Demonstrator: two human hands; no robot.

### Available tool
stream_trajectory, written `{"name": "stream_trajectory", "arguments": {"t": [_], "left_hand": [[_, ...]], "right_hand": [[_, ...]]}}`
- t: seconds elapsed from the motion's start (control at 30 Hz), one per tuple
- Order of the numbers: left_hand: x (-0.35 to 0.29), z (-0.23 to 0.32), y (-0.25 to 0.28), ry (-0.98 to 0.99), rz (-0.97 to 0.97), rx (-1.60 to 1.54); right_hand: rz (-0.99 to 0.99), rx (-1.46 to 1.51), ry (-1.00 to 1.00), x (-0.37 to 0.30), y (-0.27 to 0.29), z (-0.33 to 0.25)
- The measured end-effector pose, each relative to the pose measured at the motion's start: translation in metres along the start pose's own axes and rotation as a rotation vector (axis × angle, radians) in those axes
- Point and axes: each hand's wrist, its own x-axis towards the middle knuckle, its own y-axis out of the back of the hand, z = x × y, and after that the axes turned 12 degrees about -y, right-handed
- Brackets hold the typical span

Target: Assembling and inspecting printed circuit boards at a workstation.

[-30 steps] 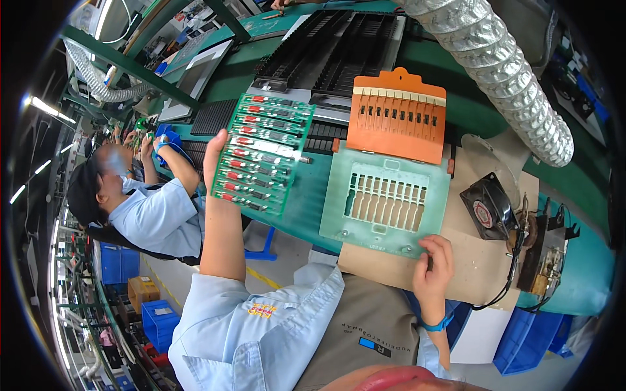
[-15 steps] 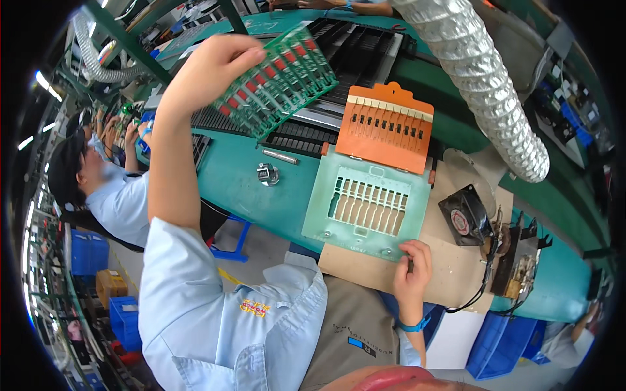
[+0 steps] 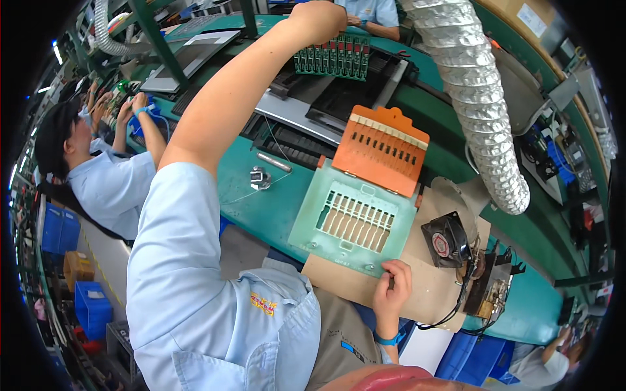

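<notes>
My left hand [image 3: 317, 23] is stretched far out at the top and closed at the upper edge of a green circuit board panel [image 3: 331, 60] with rows of red parts; its fingertips are hidden. The panel hangs upright over a dark rack. Near me, my right hand [image 3: 393, 287] is curled at the front edge of a pale green fixture plate [image 3: 303, 225] with a slotted window. Something small and dark shows between its fingers and thumb, too little to name. An orange hinged lid [image 3: 385, 146] with a row of black slots stands open behind the plate.
A brown board [image 3: 345, 277] lies under the fixture. To the right are a black fan [image 3: 445, 240] and a silver flexible duct [image 3: 473, 98]. A small metal counter [image 3: 259, 178] and a metal rod [image 3: 274, 162] lie left. A co-worker [image 3: 107, 173] sits at far left.
My left hand has carried the circuit board panel away and to the right, over the rack. The panel has turned more upright. My right hand stays at the fixture's front edge; the whole view has shifted.
</notes>
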Motion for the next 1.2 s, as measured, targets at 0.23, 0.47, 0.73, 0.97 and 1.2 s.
{"name": "stream_trajectory", "arguments": {"t": [0.23, 0.47, 0.73, 0.97, 1.2], "left_hand": [[0.044, 0.000, -0.059, -0.121, 0.245, 0.172], [0.072, 0.004, -0.109, -0.076, 0.349, 0.278], [0.094, 0.016, -0.154, -0.092, 0.357, 0.221], [0.119, 0.035, -0.168, -0.194, 0.308, 0.037], [0.147, 0.067, -0.169, -0.233, 0.302, -0.181]], "right_hand": [[-0.028, -0.018, -0.018, 0.003, -0.003, 0.003], [-0.044, -0.028, -0.046, 0.003, -0.002, 0.001], [-0.044, -0.021, -0.085, 0.002, -0.001, 0.000], [-0.028, -0.021, -0.054, 0.006, -0.003, 0.001], [-0.028, -0.009, -0.042, 0.006, -0.002, 0.002]]}}
